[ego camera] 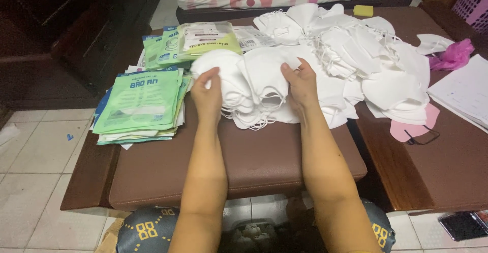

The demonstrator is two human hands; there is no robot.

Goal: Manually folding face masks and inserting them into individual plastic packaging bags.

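Head view, left to right: two stacks of green packets [140, 103] lie at the cushion's [244, 166] left edge, the near one overhanging it. Bare brown cushion lies open in front of both forearms, up to its near edge. Left hand [207, 96] and right hand [301, 84] each pinch an end of a short row of white masks [249, 85], fingers curled shut on it. Beyond lies a bigger mask heap [366, 55], too many to count. One pink mask [414, 128], one pink bag [454, 55] and paper sheets [465, 90] lie rightmost.
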